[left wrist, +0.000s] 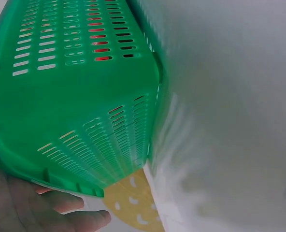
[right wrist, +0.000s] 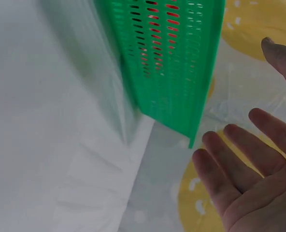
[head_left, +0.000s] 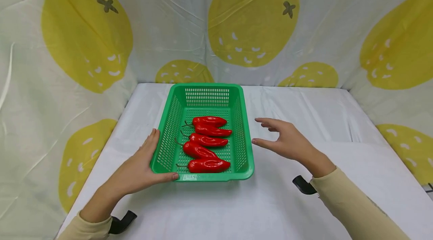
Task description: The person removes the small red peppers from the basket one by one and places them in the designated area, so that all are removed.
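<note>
A green plastic basket [head_left: 216, 176] with slotted walls sits on the white-covered table. Several shiny red peppers [head_left: 208, 141] with thin stems lie across its bottom in a loose column. At the basket's near left corner is my left hand [head_left: 139, 172], its fingers fairly straight along the left side and the thumb touching the front rim. My right hand [head_left: 287, 140] hovers to the right of the basket, apart from it, thumb and fingers spread with nothing between them. In the right wrist view, the slotted basket wall [right wrist: 167, 72] shows red through its holes beside the spread fingers [right wrist: 244, 145].
A white cloth [head_left: 209, 210] covers the table. Pale curtains printed with yellow lemons [head_left: 253, 18] hang at the back and on both sides. A black strap end [head_left: 122, 223] sticks out at the left wrist and another black piece [head_left: 303, 185] at the right.
</note>
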{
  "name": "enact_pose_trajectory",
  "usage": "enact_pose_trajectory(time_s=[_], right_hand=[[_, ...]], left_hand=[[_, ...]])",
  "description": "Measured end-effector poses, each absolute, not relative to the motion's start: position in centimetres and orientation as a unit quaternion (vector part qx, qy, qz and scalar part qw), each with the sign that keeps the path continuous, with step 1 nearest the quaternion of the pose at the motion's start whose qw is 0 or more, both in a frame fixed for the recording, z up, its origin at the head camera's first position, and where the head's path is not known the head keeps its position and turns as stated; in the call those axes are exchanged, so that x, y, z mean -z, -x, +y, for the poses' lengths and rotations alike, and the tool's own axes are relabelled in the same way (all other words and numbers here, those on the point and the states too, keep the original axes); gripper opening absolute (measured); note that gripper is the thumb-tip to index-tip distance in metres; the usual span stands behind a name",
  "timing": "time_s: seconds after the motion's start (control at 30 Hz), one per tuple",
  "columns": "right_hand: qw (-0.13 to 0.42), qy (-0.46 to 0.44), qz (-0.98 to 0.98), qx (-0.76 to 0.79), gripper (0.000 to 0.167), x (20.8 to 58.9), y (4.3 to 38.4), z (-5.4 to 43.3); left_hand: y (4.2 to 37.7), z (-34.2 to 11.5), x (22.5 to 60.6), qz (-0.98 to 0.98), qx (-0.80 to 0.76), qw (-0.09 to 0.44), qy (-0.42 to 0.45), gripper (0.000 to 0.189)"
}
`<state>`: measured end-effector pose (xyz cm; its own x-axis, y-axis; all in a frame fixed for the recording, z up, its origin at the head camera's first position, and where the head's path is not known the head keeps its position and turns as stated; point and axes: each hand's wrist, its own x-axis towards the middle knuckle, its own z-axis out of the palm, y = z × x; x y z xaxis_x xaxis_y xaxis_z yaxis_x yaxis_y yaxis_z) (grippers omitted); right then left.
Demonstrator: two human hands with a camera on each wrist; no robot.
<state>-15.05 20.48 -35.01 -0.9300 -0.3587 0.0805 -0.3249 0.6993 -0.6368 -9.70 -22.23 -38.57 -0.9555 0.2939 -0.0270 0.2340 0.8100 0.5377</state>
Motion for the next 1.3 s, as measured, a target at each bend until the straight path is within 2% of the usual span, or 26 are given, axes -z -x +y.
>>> enact_pose_trajectory(time_s=[0.2, 0.57, 1.3], right_hand=[[0.026, 0.207, 0.914, 0.349, 0.070, 33.9, 16.2, 18.8], [0.092, 0.214, 0.913, 0.334, 0.082, 31.3, 18.4, 15.0], [0.142, 0.198, 0.904, 0.352, 0.079, 31.6, 22.3, 10.4]], left_hand=[[9.8, -22.2, 38.9, 0.947, -0.282, 0.055, -0.142, 0.136], [9.8, -22.3, 39.0, 0.939, -0.306, 0.064, -0.143, 0.133], [10.1, -22.3, 39.4, 0.928, -0.337, 0.068, -0.144, 0.132]])
